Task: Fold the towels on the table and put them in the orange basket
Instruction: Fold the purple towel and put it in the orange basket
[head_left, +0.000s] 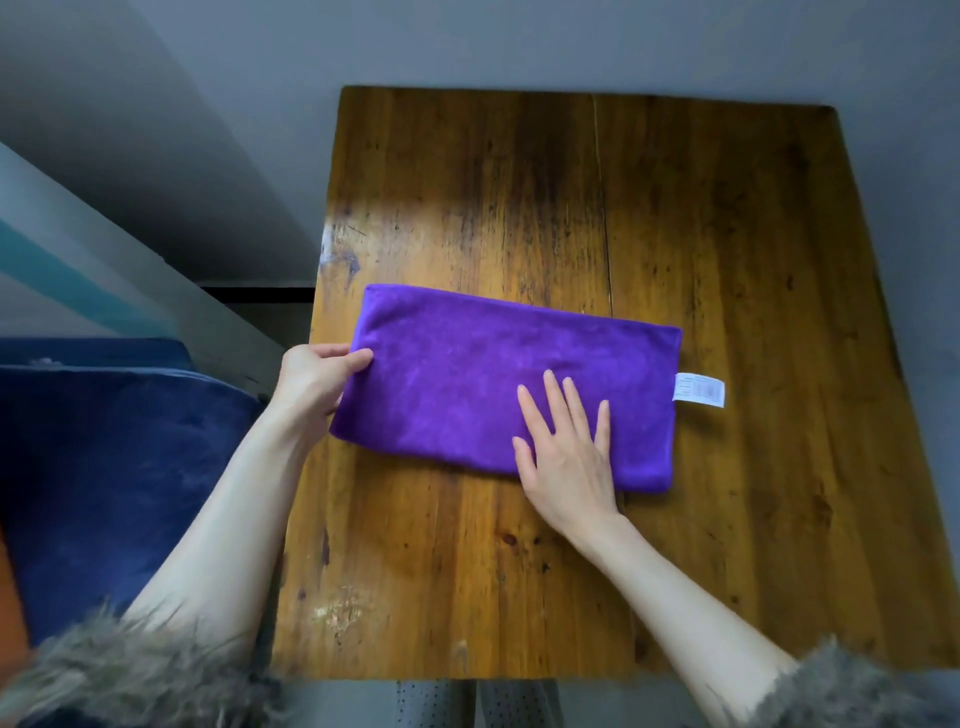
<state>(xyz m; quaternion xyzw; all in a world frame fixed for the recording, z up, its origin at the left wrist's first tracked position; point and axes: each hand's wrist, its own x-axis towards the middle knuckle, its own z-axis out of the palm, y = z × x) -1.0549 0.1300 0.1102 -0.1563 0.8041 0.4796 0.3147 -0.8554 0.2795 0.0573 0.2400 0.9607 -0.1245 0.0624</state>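
Purple towel (498, 384), white label (698, 388); amber-brown table (675, 218); navy cushion (114, 467)

Scuffed wooden worktop (701, 249) ahead of me, dark blue cushioned seat (119, 467) at my nine o'clock, grey floor (519, 41) at twelve o'clock, my furry grey cuffs (130, 680) at six o'clock

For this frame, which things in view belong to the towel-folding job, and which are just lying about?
Part of the job:
purple towel
left hand, gripping the towel's left end
right hand, flat on the towel
table

Just there:
white tag
blue cushion
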